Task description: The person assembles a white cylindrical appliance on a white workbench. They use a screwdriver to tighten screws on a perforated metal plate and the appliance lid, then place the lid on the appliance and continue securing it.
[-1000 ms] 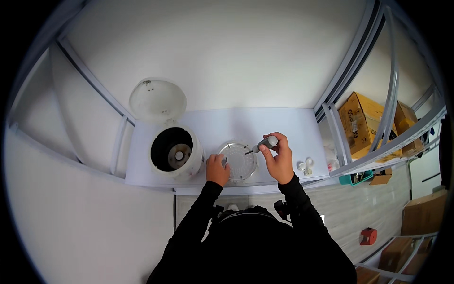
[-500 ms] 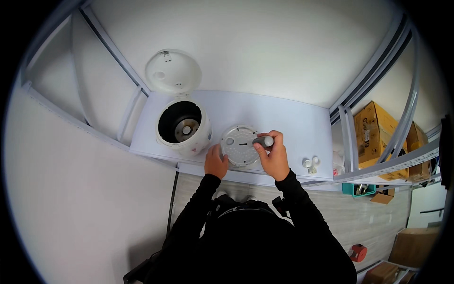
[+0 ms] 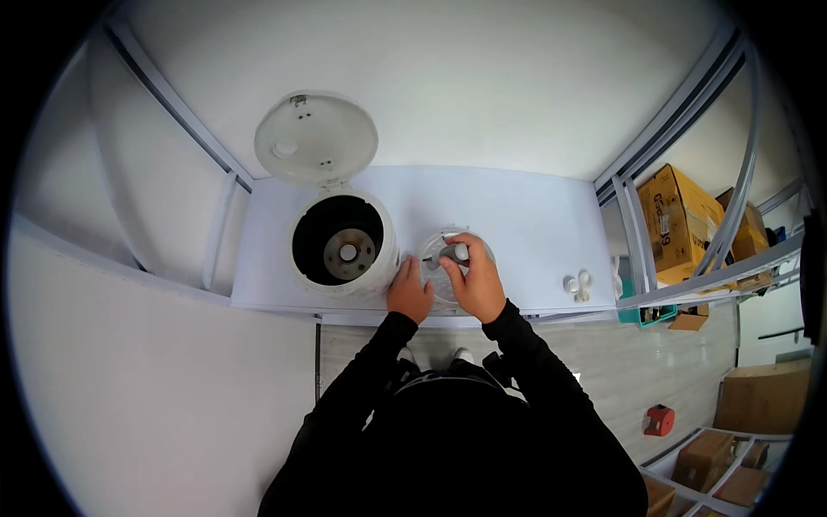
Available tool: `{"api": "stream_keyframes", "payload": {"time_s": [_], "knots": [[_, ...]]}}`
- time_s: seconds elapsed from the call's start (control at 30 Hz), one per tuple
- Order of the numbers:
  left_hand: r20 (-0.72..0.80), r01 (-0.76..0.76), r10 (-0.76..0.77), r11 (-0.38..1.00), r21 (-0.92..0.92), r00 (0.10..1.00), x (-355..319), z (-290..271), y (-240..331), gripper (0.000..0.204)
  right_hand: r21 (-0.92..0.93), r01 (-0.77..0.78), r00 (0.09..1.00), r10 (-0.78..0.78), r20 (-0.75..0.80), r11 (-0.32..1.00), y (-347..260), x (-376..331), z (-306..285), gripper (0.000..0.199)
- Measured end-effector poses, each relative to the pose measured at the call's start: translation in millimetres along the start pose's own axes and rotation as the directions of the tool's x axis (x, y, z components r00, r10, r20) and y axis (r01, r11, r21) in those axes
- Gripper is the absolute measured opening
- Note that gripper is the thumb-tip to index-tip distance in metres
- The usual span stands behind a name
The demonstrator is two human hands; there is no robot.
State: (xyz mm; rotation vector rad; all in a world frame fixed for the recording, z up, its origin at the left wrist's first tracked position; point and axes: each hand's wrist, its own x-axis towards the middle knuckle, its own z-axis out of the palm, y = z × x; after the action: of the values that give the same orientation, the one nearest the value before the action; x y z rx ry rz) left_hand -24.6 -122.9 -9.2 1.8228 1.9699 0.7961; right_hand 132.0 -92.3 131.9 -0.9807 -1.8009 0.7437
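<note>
A white rice cooker [image 3: 343, 250] stands open on the white table [image 3: 525, 215], its round lid [image 3: 315, 138] tilted back and its dark inside showing a metal plate. Right of it lies a round, pale inner lid plate [image 3: 448, 258]. My left hand [image 3: 408, 291] rests on the plate's left rim, next to the cooker. My right hand [image 3: 472, 276] sits over the plate and pinches a small grey and white knob-like part [image 3: 460, 252] above its middle.
Two small white parts [image 3: 577, 283] lie near the table's right front edge. Metal frame bars [image 3: 655, 146] rise at the right. Cardboard boxes [image 3: 680, 207] sit on shelving beyond; more boxes and a small red object [image 3: 660, 420] are on the floor.
The view has shifted, so the cooker and plate now sit further right in it. My right hand has moved from the plate's right edge to over its middle, still holding the small part.
</note>
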Motion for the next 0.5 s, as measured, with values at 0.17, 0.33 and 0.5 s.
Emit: {"api": "stream_keyframes", "payload": {"time_s": [0.17,0.33,0.5], "knots": [[0.065,0.018,-0.019,1.0,0.006,0.998,-1,-6,2,0.069,-0.03,-0.006,1.0,0.005,-0.029,1.0,-2,3,15,0.038],[0.071,-0.001,0.001,1.0,0.001,0.997,0,-8,-5,0.071,-0.026,-0.022,1.0,0.021,-0.02,0.999,-2,8,22,0.039],[0.112,0.005,-0.004,1.0,-0.007,0.994,2,-12,-6,0.071,-0.025,-0.035,0.999,0.034,-0.016,0.999,-2,14,25,0.038]]}}
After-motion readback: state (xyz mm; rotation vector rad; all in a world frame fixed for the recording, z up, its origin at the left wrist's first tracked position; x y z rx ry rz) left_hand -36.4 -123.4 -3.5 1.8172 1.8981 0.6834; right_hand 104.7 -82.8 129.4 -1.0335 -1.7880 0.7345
